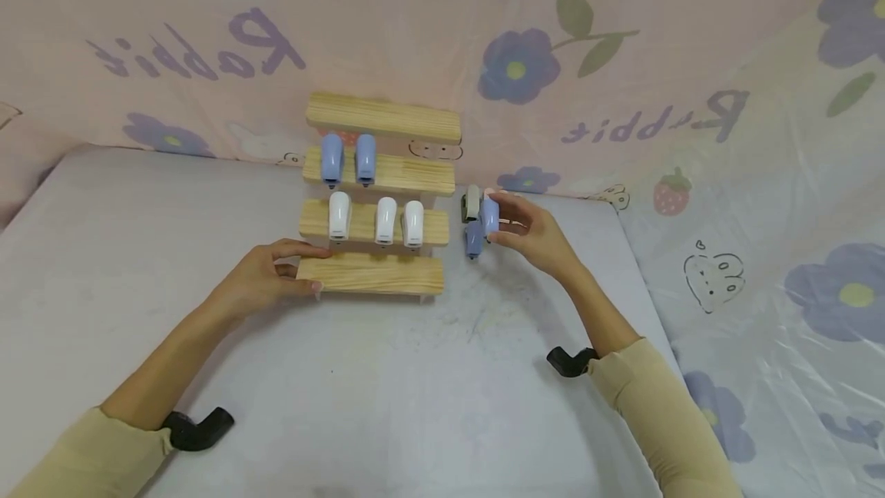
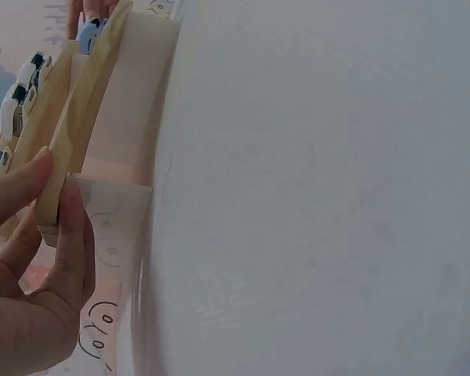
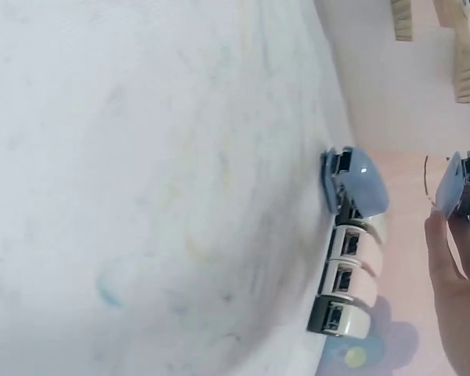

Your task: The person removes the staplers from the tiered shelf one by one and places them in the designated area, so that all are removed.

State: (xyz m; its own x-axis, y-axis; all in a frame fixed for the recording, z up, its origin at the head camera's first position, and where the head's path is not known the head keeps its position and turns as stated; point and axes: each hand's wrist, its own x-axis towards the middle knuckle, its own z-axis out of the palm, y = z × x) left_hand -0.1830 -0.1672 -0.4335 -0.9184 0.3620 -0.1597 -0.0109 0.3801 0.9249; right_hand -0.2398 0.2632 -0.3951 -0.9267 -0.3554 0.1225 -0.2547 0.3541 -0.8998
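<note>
My left hand (image 1: 266, 277) pinches the left end of the lowest wooden board (image 1: 373, 275) of a tiered display rack; in the left wrist view, its thumb and fingers lie on both faces of the board (image 2: 86, 117). Right of the rack, my right hand (image 1: 535, 233) holds a blue mini stapler (image 1: 490, 215) between thumb and fingers. The right wrist view shows this stapler (image 3: 453, 188) raised off the table. Another blue stapler (image 1: 473, 239) stands on the table beside it, with a grey-green stapler (image 1: 472, 204) behind.
Two blue staplers (image 1: 332, 158) sit on the rack's upper board (image 1: 415, 174). Three white staplers (image 1: 386, 221) stand on the board below. Pale staplers (image 3: 356, 282) line up on the table beyond the standing blue one. A patterned curtain (image 1: 415, 37) hangs behind the white table (image 1: 387, 390).
</note>
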